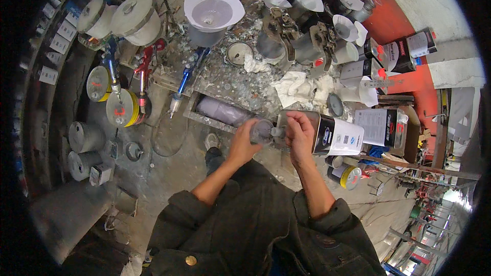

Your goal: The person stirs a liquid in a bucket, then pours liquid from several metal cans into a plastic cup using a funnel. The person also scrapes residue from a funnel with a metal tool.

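Note:
My left hand [244, 140] is wrapped round a clear plastic cup [261, 131] in front of my body. My right hand [300, 132] grips a rectangular metal can [340, 137] with a white and dark label near its top. The can lies tilted on its side, its spout [277, 132] close to the cup's mouth. Whether liquid is flowing between them I cannot tell. Just beyond my hands, a purplish-grey roll [225, 111] lies in a slot of the bench.
The stained workbench [240, 83] bears a grey pot with a paper strainer [212, 10], an open tin [239, 53] and crumpled paper towels [296, 88]. A blue spray gun [186, 76] and a red spray gun [144, 74] hang at its left. More cans [383, 125] stand right.

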Available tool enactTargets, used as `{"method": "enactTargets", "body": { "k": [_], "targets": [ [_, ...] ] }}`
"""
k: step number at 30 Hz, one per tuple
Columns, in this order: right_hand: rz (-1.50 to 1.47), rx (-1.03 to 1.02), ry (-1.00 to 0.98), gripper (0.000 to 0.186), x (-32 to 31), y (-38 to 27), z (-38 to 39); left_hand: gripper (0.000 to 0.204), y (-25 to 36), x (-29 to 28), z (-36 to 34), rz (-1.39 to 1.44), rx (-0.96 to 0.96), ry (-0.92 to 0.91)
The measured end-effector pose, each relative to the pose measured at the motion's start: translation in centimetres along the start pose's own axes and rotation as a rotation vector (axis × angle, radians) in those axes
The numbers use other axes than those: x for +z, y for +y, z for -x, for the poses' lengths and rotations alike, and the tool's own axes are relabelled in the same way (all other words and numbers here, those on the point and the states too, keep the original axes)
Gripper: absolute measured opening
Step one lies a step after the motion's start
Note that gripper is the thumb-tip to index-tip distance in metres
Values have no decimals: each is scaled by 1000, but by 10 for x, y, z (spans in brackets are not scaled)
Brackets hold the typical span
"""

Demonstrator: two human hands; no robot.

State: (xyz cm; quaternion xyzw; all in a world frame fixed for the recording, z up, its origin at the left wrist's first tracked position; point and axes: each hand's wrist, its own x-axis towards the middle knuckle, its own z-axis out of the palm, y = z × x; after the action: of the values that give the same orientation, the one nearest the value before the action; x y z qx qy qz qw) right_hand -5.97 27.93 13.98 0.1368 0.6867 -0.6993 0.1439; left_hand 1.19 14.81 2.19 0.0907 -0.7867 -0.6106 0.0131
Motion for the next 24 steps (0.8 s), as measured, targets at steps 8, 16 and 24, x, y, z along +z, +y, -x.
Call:
{"method": "enactTargets", "body": {
  "k": [8,16,24],
  "targets": [
    [54,-92,-52,11,0,23,-7,75,-3,-6,1,-28,2,-16],
    [135,-92,-55,12,3,31,-8,73,-8,-5,2,-20,-46,-39],
    [122,-96,-67,13,4,35,-9,74,-10,-4,4,-36,-86,-31]
  ]
}}
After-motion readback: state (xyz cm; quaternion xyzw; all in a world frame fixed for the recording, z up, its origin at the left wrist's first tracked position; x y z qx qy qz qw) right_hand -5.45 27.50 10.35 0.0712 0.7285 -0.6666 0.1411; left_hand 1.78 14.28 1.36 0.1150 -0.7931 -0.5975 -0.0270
